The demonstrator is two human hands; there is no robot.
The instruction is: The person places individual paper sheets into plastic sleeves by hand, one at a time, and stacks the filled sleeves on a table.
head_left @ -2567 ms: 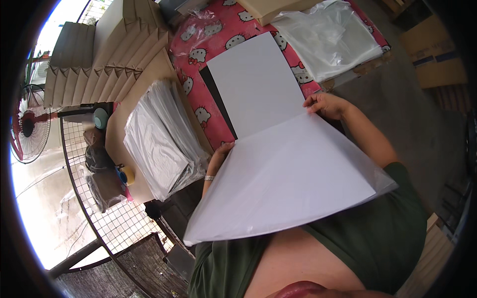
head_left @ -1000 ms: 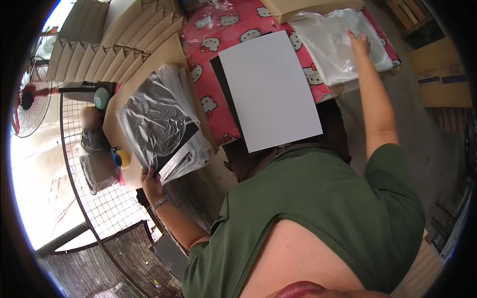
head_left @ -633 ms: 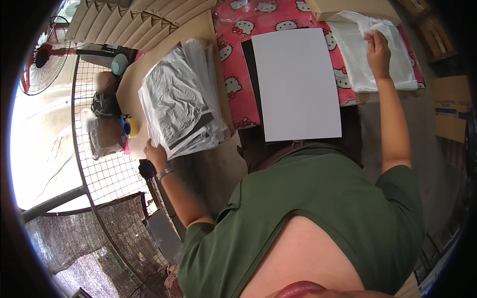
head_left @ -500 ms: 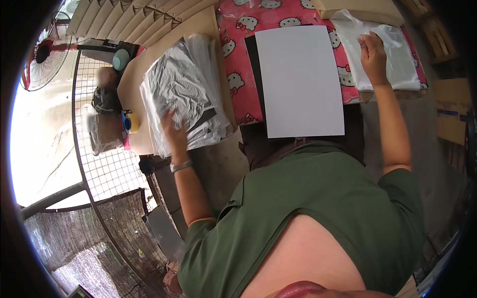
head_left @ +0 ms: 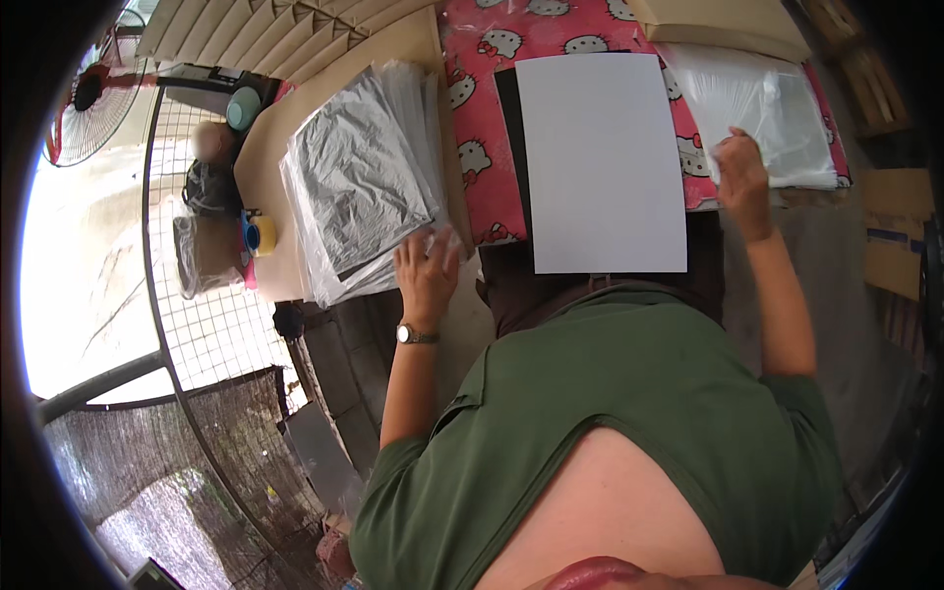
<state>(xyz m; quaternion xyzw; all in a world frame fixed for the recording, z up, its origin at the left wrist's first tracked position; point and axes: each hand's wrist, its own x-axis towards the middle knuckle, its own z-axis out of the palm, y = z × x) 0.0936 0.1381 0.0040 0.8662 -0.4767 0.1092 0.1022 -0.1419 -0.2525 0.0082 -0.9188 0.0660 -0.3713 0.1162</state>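
Note:
My left hand (head_left: 425, 278) is at the near right corner of a pile of dark sheets in clear plastic sleeves (head_left: 359, 182). Its fingers are apart and slightly blurred, and they hold nothing that I can see. On the right, my right hand (head_left: 744, 192) has its fingers curled together at the near left edge of a flat pile of clear plastic bags (head_left: 772, 113). It seems to pinch the edge of a bag. Between my hands lies a white sheet (head_left: 602, 162), over a black sheet (head_left: 513, 138) that shows along its left side.
A pink patterned cover (head_left: 482, 118) is under the sheets. Brown cardboard (head_left: 265, 216) lies beneath the sleeved pile, with folded tan card (head_left: 246, 34) behind it. A tape roll (head_left: 261, 236), a teal bowl (head_left: 242, 108) and a fan (head_left: 93, 93) are at left. A carton (head_left: 893, 231) stands at right.
My left hand has moved right and nearer, off the sleeved pile's middle to its corner; the top sleeve lies flatter. My right hand has come nearer me, and the lifted plastic now lies flat.

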